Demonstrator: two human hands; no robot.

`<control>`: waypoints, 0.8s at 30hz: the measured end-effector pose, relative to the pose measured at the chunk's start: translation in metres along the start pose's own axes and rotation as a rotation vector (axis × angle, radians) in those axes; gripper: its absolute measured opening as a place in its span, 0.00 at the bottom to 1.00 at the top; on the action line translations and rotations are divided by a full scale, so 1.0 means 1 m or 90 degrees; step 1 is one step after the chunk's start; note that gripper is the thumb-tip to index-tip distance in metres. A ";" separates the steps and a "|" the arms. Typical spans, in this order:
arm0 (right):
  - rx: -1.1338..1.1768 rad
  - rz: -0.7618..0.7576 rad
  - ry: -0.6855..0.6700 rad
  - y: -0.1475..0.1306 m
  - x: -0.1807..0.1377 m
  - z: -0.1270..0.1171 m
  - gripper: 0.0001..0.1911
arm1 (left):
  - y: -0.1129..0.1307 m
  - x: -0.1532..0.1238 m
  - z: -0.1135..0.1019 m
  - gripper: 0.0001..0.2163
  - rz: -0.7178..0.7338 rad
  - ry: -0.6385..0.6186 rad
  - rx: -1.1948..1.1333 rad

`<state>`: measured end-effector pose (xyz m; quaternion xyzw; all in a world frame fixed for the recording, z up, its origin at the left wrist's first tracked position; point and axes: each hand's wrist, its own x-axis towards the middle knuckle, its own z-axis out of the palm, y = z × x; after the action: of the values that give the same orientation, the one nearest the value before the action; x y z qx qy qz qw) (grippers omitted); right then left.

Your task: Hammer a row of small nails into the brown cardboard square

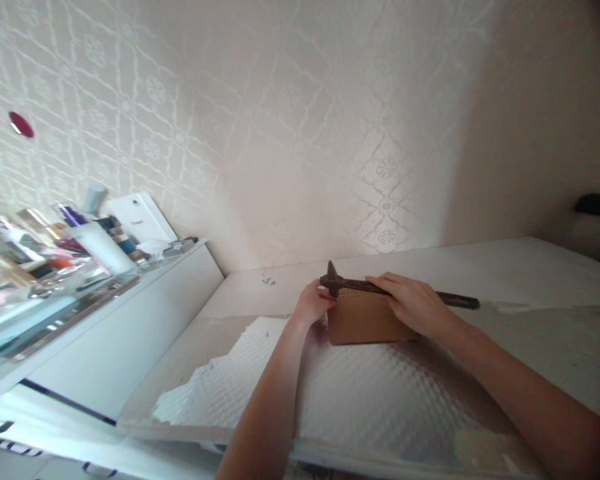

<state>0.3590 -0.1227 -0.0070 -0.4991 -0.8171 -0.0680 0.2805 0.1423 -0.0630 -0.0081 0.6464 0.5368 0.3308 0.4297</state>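
Observation:
My right hand [417, 303] is wrapped round the dark handle of a hammer [460, 300], which lies level above a flat brown board [365, 320]. The hammer's head is over the board's upper left corner, its pointed end upward. At that corner my left hand [314, 303] has its bent fingers closed on the board's left edge, close beside the hammer head. Whether a small piece is also between those fingers is hidden. Rows of tiny dark holes run along the board's upper part. Under the board lies a white quilted sheet [220, 383].
Several small metal bits [267, 279] lie at the back of the white table [290, 277], against the patterned wall [290, 133]. To the left, a white cabinet [130, 320] carries crowded bottles and tubes and a white box [143, 217]. A dark object [597, 205] juts in at right.

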 end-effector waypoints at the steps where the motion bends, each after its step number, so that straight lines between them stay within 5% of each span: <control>1: -0.003 0.003 -0.004 0.000 0.000 0.000 0.26 | 0.000 0.000 0.000 0.17 0.000 -0.002 0.004; 24: -0.009 0.018 0.014 0.004 0.000 -0.005 0.27 | 0.004 -0.003 0.001 0.15 -0.029 0.014 -0.036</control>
<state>0.3640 -0.1227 -0.0033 -0.5116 -0.8065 -0.0755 0.2866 0.1442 -0.0664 -0.0049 0.6181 0.5465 0.3426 0.4493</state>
